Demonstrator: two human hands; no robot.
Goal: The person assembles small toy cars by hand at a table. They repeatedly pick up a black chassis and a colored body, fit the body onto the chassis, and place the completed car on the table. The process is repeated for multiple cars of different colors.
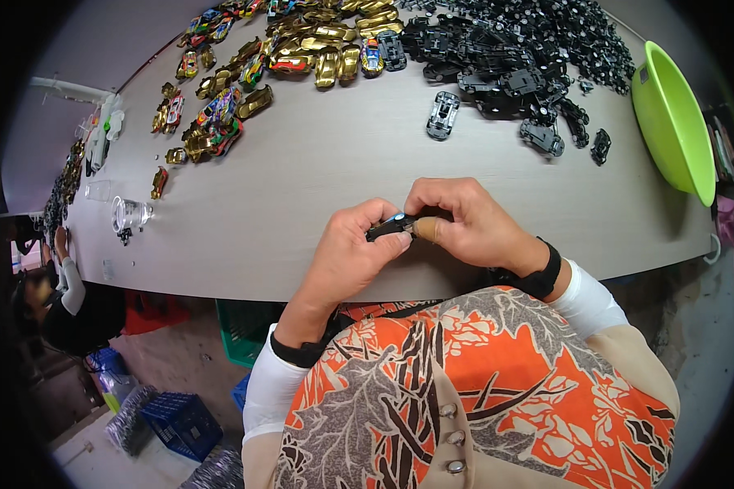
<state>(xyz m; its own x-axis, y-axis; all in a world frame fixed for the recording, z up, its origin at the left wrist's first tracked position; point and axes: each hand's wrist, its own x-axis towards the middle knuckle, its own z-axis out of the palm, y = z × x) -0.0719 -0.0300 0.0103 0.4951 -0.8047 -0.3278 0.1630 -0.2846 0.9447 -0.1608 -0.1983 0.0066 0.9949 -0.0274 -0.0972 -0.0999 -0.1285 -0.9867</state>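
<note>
Close to the table's near edge, both hands meet around a small toy car (pixel 390 227) with a dark underside and a bit of blue showing. My left hand (pixel 342 251) is closed on one end of it, thumb along the side. At the other end my right hand (pixel 470 226) pinches with its fingers; a tan covering wraps its thumb. Much of the toy car is hidden by the fingers. Beyond the hands, a lone toy car chassis (pixel 443 116) lies apart from a large heap of black chassis (pixel 497 69).
Gold and multicoloured toy car bodies (pixel 322 41) are piled at the far left of the table (pixel 302 171). A lime-green basin (pixel 677 122) stands on the right. Clear cups (pixel 129 213) sit at left, near another person (pixel 69 310). Below are a green crate (pixel 240 334) and blue crate (pixel 181 424).
</note>
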